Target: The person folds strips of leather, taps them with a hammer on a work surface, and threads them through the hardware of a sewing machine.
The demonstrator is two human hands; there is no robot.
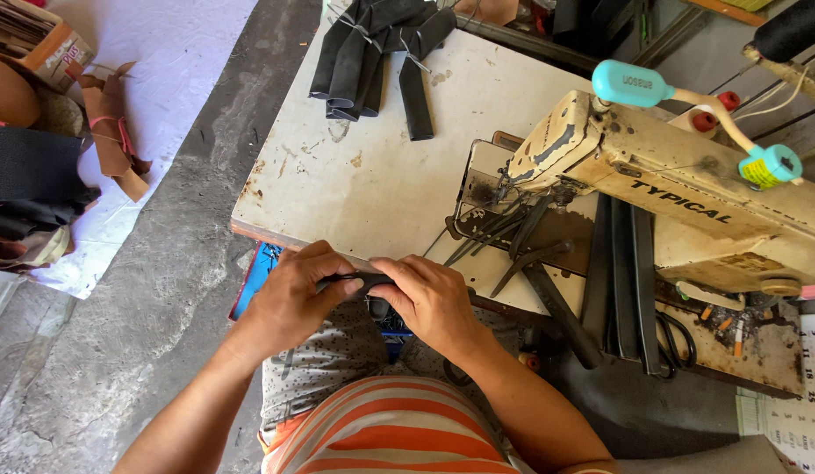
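A short black leather strip (359, 282) is pinched between the left hand (289, 298) and right hand (434, 303) at the table's (355, 175) near edge, its long axis lying crosswise between them.

A narrow black strip (359, 281) lies roughly level between the left hand (293, 298) and the right hand (434, 303), pinched at the near edge of the counter (372, 175). Only its short middle stretch shows between the fingers; both ends are covered, so its full length cannot be told. It looks dark, matte and pliable, perhaps folded along its length, though the fingers hide too much to be sure.
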